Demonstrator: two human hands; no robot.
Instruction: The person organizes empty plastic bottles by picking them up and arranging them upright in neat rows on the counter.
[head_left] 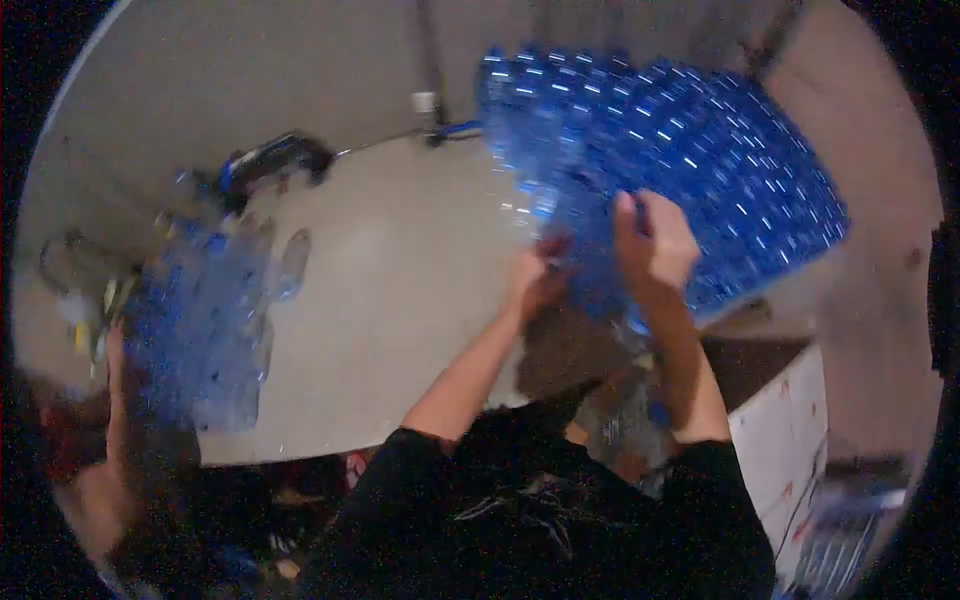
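Note:
A big block of blue-capped clear bottles (720,150), packed closely together, covers the right part of the pale table (390,260). My right hand (660,235) is over the near part of this block, thumb and fingers bent; what lies between them, if anything, is too blurred to tell. My left hand (540,275) is at the block's left near edge, its fingers curled and smeared by motion. Whether it touches a bottle cannot be made out.
Another group of clear bottles (205,330) lies on the table's left side, beside a co-worker's arm (115,400). A dark tool (280,160) with a cable rests at the back left. A white box (785,430) stands at the lower right.

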